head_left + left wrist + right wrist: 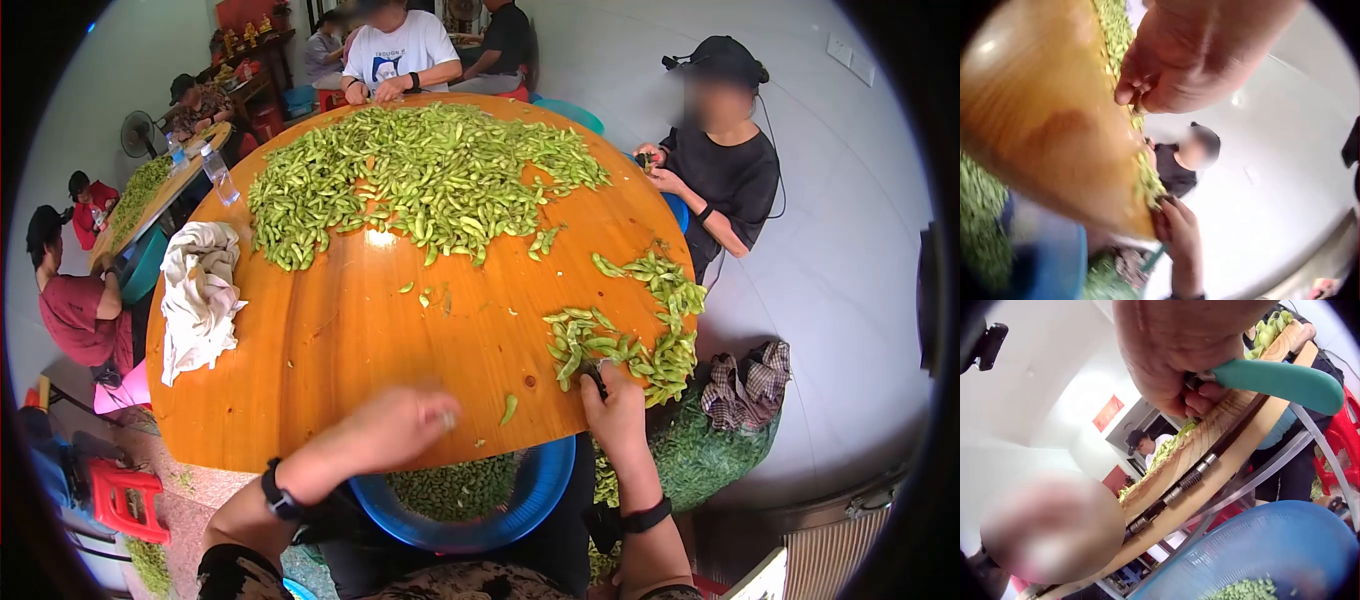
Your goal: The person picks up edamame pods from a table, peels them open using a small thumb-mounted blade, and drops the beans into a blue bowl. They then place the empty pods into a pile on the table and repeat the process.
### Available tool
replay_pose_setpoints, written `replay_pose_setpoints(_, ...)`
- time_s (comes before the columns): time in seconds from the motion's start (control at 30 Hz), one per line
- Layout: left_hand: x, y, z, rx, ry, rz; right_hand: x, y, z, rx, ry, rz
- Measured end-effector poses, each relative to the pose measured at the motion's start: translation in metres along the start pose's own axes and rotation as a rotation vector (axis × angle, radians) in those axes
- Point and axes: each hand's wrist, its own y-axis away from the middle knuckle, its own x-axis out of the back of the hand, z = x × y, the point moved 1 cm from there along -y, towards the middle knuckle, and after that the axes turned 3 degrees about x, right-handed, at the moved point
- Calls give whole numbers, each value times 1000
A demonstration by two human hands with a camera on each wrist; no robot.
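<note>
My right hand [615,405] grips a tool with a teal handle [1285,381] at the near edge of a small pile of green bean pods [655,345]; the tool's working end is hidden by the fingers. Blurred in the head view, my left hand [400,425] hovers over the table's near edge, its fingers curled and its thumb against the fingertips. A single pod [510,408] lies between the hands. Below the edge sits a blue perforated basin [548,508] with shelled green beans [450,490] in it.
A large heap of pods [420,180] covers the far half of the round wooden table [330,330]. At left lie a crumpled white cloth [200,290] and a plastic bottle [218,178]. People sit across and at right [725,170]. A green bag [710,460] stands at lower right.
</note>
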Motion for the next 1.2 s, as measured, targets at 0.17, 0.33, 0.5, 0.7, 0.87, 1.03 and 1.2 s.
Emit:
replay_pose_setpoints(0.17,35,-83,-61,-104,-343,553,-1,-2,7,11,-44,11)
replay_pose_setpoints(0.33,35,-104,-76,-77,-456,512,-2,-1,8,27,-72,33)
replay_pose_setpoints(0.5,6,-38,-36,-25,-335,387,1,-3,6,43,-140,49)
replay_pose_setpoints(0.7,-43,45,8,-156,-71,38,-1,-1,13,73,-134,59)
replay_pose_setpoints(0.87,-41,37,3,-153,29,83,1,1,6,6,-225,9)
replay_pose_setpoints(1.03,-10,-5,-22,-54,-166,450,-8,14,-39,258,18,-91)
replay_pose_setpoints(1.2,40,-77,-60,67,-246,733,-27,11,-53,345,91,-259)
